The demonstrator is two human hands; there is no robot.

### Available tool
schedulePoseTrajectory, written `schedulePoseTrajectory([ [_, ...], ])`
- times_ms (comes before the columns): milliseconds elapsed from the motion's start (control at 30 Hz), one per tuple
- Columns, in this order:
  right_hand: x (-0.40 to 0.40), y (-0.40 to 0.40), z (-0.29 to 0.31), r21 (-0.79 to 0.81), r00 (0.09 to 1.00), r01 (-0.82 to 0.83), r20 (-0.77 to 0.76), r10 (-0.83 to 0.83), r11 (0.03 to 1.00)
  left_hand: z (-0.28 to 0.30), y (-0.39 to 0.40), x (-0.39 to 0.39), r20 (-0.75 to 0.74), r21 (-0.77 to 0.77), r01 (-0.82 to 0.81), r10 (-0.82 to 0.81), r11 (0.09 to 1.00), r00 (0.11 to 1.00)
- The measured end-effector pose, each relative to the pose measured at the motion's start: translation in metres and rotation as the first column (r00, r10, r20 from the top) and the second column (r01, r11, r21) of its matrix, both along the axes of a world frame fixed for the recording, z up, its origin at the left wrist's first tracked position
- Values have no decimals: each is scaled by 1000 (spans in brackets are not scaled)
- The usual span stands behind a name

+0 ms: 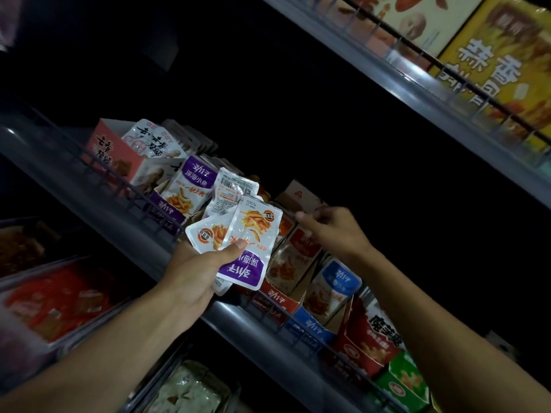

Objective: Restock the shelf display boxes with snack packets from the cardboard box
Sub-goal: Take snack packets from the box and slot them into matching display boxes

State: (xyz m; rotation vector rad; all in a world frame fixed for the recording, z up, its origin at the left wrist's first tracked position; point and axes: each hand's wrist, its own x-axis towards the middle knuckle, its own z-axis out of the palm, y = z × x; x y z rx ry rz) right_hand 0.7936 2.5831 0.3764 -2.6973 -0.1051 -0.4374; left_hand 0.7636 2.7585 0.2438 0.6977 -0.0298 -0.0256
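The left hand (193,263) grips a fanned bunch of purple-labelled snack packets (238,234), thumb pressed across their faces, just in front of the purple display box (176,201). The right hand (334,231), holding nothing, reaches with loosely curled fingers over the red display box (286,263), right of the purple one. This looks like mid-restock: next, a packet likely wants pulling from the bunch and slotting upright into its matching box. The cardboard box is out of view.

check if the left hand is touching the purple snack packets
Touching: the head view shows the left hand gripping the purple snack packets, thumb pressed across them.
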Motion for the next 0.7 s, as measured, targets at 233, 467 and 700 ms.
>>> schedulePoseTrajectory([
  [233,-53,37,-40,536,938,33,-308,159,844,10,6,-24,15,-97,61,-59,993,998],
  [467,-69,25,-43,817,956,91,-232,181,569,9,23,-37,-12,-22,49,-49,999,999],
  [700,-83,29,-50,758,981,102,-185,63,645,8,26,-49,-11,96,24,-23,995,1000],
])
